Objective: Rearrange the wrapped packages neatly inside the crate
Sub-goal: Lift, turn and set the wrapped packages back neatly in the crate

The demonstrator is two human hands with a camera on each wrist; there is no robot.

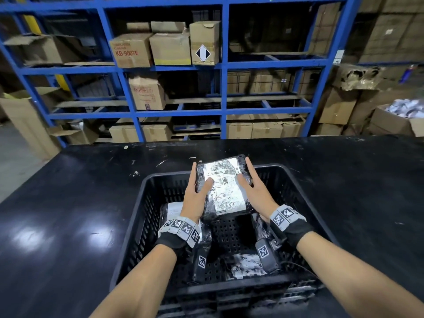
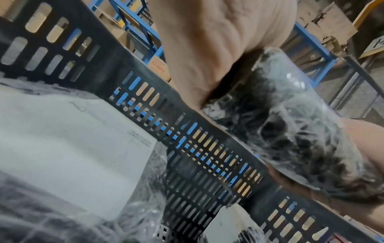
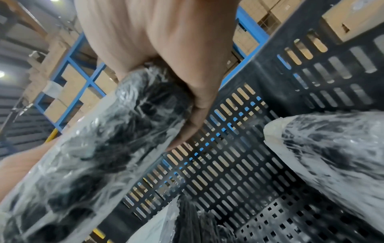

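Hands clamp black film-wrapped package with white label [image 1: 221,187] above black slotted plastic crate [image 1: 146,193]: left hand [image 1: 196,196] at 9 o'clock, right hand [image 1: 254,191] at 3; long axis 12–6, far end tilted up, both equally near.

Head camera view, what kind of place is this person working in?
Most likely a warehouse or parcel packing area. Blue metal racking behind the table is stacked with cardboard boxes, and both hands hold a plastic-wrapped package with a shipping label over a black crate.
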